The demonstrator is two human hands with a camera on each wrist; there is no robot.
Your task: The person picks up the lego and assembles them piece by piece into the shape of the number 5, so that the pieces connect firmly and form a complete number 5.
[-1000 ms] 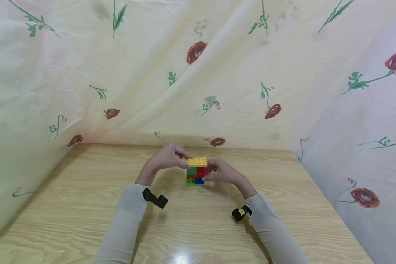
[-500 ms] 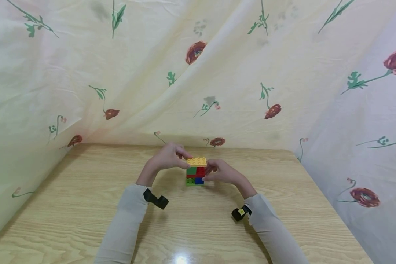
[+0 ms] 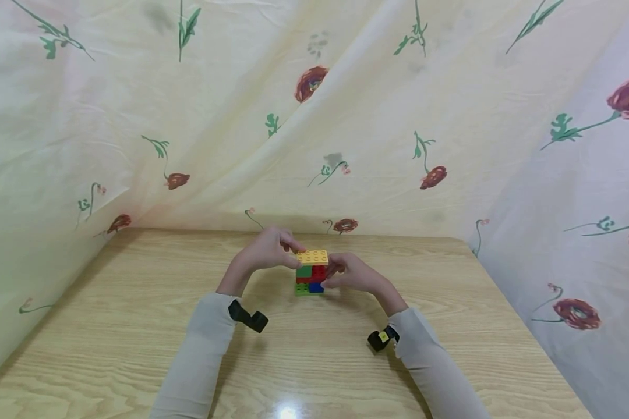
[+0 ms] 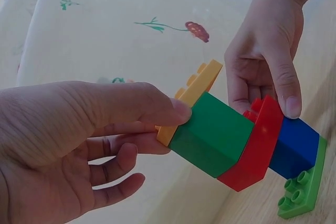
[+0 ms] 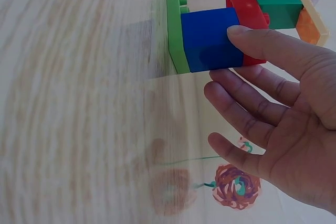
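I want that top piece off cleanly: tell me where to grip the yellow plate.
Pinch the yellow plate by its overhanging long edges, coming from the left hand side. It is thin, flat and wider than the green block beneath, so probably only its rim gives purchase.

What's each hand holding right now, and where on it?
Left hand pinches the yellow plate by its left edge; right hand grips the blue brick low on the stack.

Soft, even light; glare spot on the near table [image 3: 287,411]; right-wrist view blurred.
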